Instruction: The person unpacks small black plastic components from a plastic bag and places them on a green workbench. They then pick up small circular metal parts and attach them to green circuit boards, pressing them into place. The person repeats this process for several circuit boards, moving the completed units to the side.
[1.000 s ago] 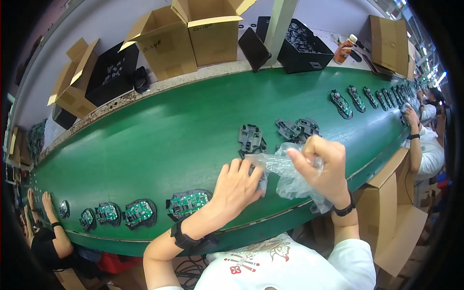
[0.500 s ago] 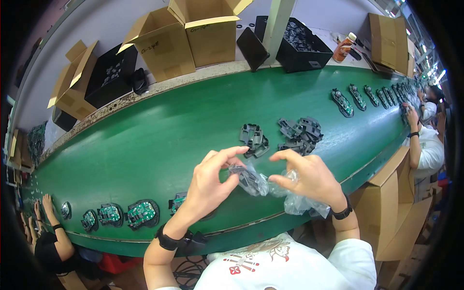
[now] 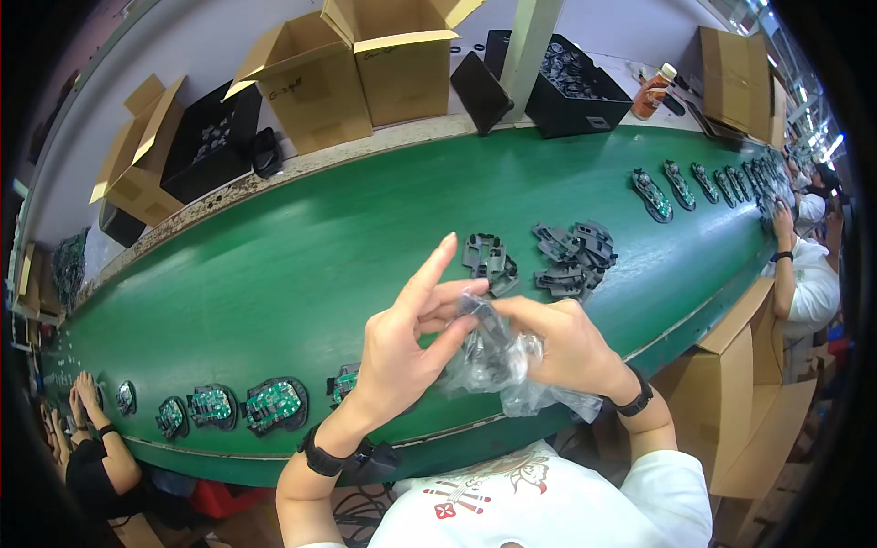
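Note:
A crinkled clear plastic bag (image 3: 498, 370) with a dark grey moulded part inside hangs between my hands above the belt's near edge. My left hand (image 3: 402, 342) pinches the bag's upper left side between thumb and lower fingers, its forefinger pointing up and away. On the other side my right hand (image 3: 575, 347) closes on the bag, fingertips partly hidden by the film. Just beyond my hands lie a few grey plastic frames (image 3: 489, 258) and, to their right, a larger pile of similar frames (image 3: 577, 256).
Mouse-shaped assemblies with green circuit boards (image 3: 276, 404) line the green belt's (image 3: 274, 301) near left edge; more (image 3: 652, 194) run along the far right. Cardboard boxes (image 3: 315, 105) and a black bin (image 3: 575, 100) stand on the back ledge. Other people work at both ends. An open carton (image 3: 731, 402) stands at right.
My right hand has closed in on the bag from its open-fingered pose. My left forefinger has lifted upward, and the bag has been pulled upright between my hands.

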Tool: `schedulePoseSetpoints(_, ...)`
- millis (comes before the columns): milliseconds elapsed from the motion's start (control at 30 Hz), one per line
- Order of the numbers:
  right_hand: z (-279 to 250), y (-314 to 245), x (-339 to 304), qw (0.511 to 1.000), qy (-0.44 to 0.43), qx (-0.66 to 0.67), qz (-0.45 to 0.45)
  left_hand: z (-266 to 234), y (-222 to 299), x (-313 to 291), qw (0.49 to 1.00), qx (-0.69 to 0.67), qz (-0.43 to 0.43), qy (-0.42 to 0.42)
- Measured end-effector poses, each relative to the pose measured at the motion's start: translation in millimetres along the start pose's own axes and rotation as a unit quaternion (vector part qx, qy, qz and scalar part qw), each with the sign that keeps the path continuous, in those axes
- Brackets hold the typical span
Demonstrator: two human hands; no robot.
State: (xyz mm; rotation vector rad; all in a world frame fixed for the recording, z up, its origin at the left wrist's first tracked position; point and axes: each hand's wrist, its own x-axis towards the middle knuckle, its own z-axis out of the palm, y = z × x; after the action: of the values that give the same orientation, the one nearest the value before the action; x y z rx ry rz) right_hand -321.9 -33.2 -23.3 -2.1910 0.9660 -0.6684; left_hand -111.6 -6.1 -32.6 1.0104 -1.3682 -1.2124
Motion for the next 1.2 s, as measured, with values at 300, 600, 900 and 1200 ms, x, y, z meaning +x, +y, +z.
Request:
schedulePoseSetpoints(300,-13.0,11.9,-7.4,0.994,-0.065,-0.09,0.007,-27.8,-2.1,10.9,0.981,0.131,0.098,0.104)
schedulePoseSetpoints(600,-13.2,-24.4,14.5,0.993,0.03,-0.11,0.01,-4.7,-9.8,19.4,0.924,0.303,0.234,0.006)
schedulePoseSetpoints(900,-6.9,-3.0,18.2,0.973,0.152,-0.15,-0.082,-15.6,4.5,17.5,0.92,0.354,0.167,0.0)
schedulePoseSetpoints(1200,-26.2,-1.7,14.6,0.969,0.183,-0.155,-0.057,-30.1,8.1,12.5,0.889,0.409,0.198,0.063)
